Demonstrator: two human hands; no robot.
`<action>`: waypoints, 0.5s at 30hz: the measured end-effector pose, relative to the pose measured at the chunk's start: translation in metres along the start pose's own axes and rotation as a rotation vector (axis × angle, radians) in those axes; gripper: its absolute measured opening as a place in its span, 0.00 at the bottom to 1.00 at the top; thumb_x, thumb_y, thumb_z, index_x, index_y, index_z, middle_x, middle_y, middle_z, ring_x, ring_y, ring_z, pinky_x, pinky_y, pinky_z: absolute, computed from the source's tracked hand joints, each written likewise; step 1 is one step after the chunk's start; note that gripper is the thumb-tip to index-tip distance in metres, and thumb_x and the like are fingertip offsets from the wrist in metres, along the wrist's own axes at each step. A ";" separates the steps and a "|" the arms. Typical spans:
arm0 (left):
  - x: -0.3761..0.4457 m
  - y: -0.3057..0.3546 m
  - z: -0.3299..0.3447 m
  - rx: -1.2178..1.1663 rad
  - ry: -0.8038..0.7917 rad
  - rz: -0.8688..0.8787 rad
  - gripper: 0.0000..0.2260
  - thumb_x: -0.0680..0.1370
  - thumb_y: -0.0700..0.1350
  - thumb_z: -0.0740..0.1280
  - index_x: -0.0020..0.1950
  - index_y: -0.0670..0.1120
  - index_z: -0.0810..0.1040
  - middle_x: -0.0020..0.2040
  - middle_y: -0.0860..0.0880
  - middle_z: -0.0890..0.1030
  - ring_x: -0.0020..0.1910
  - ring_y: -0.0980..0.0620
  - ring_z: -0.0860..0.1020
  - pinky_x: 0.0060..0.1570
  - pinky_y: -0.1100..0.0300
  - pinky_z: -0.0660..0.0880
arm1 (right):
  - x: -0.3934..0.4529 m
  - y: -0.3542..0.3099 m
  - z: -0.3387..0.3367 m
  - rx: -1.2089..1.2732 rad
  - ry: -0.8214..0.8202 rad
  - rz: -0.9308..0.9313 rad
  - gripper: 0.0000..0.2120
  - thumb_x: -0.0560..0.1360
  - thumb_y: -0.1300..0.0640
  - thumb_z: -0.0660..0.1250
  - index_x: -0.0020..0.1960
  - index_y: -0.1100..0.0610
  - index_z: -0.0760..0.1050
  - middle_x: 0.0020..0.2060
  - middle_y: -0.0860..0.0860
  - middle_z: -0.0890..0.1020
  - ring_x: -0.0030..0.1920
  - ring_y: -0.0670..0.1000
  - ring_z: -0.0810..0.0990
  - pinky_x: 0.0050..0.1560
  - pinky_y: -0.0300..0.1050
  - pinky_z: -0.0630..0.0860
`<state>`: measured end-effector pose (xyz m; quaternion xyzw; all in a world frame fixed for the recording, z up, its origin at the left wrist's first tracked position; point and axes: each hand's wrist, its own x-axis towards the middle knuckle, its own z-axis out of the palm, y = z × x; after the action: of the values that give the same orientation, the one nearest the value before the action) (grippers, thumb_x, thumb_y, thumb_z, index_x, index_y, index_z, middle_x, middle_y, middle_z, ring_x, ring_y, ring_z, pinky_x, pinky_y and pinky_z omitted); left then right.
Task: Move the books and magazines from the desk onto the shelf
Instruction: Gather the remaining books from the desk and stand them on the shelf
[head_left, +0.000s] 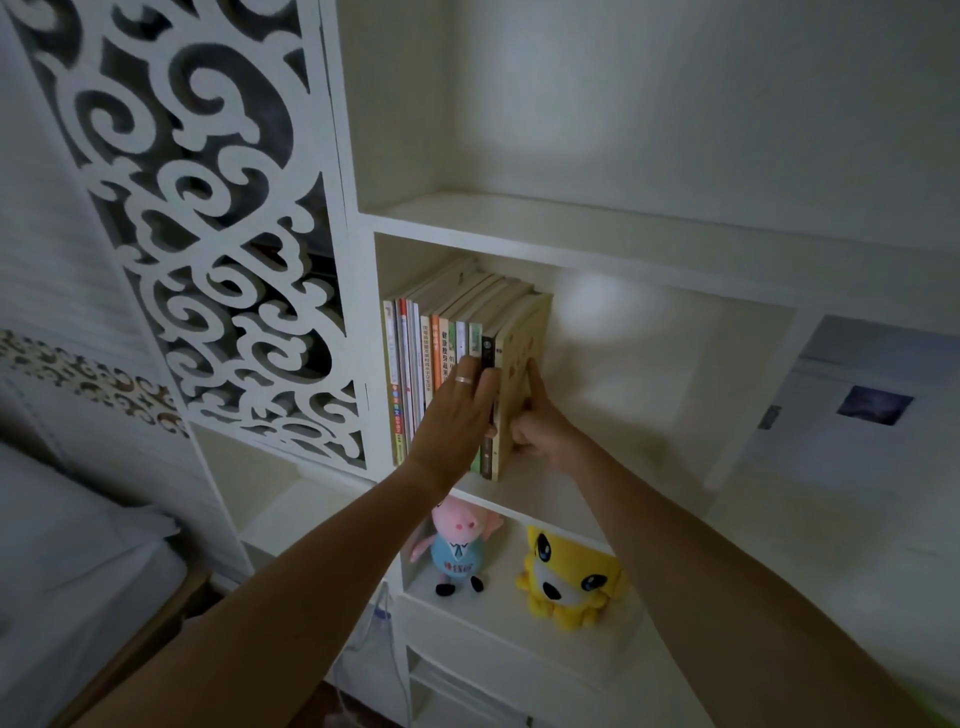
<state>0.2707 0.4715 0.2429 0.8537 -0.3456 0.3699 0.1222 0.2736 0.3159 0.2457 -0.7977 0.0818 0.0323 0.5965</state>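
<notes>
head view: books (441, 358) stand upright between left hand (457, 410) and right hand (537, 421).

Row of upright paperback books (441, 364) at left end of white wooden shelf compartment (623, 499); below it, pink pig plush toy (457, 540) left of yellow plush toy (566, 577).

Just beside the left hand's fingers (480, 384), the paper books (441, 358) show smooth, slightly glossy spines. Under both hands the white shelf (597, 499) looks matt and painted smooth. Below them, two toys (566, 577) look soft plush cloth.
</notes>
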 end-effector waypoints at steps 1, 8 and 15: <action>0.000 0.002 0.000 -0.016 0.000 -0.013 0.28 0.66 0.41 0.81 0.62 0.40 0.75 0.59 0.43 0.66 0.54 0.45 0.76 0.50 0.54 0.82 | -0.001 0.001 0.000 -0.026 0.032 -0.033 0.52 0.68 0.52 0.74 0.76 0.28 0.41 0.71 0.52 0.71 0.65 0.58 0.76 0.58 0.66 0.79; -0.020 0.017 -0.014 -0.417 0.124 -0.220 0.12 0.72 0.36 0.70 0.54 0.43 0.74 0.55 0.44 0.71 0.48 0.49 0.73 0.41 0.57 0.77 | -0.046 0.006 -0.009 -0.545 0.298 -0.121 0.25 0.76 0.62 0.64 0.73 0.58 0.68 0.65 0.58 0.78 0.65 0.60 0.77 0.55 0.42 0.72; -0.038 0.075 -0.021 -0.631 0.085 -0.119 0.10 0.71 0.34 0.65 0.50 0.44 0.73 0.51 0.47 0.71 0.38 0.48 0.73 0.36 0.48 0.74 | -0.156 0.025 -0.049 -0.317 0.251 -0.043 0.14 0.78 0.65 0.62 0.60 0.57 0.80 0.59 0.55 0.81 0.51 0.55 0.85 0.45 0.39 0.78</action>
<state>0.1901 0.4454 0.2266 0.7762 -0.3873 0.2718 0.4166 0.1136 0.2760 0.2592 -0.8810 0.1322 -0.0675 0.4492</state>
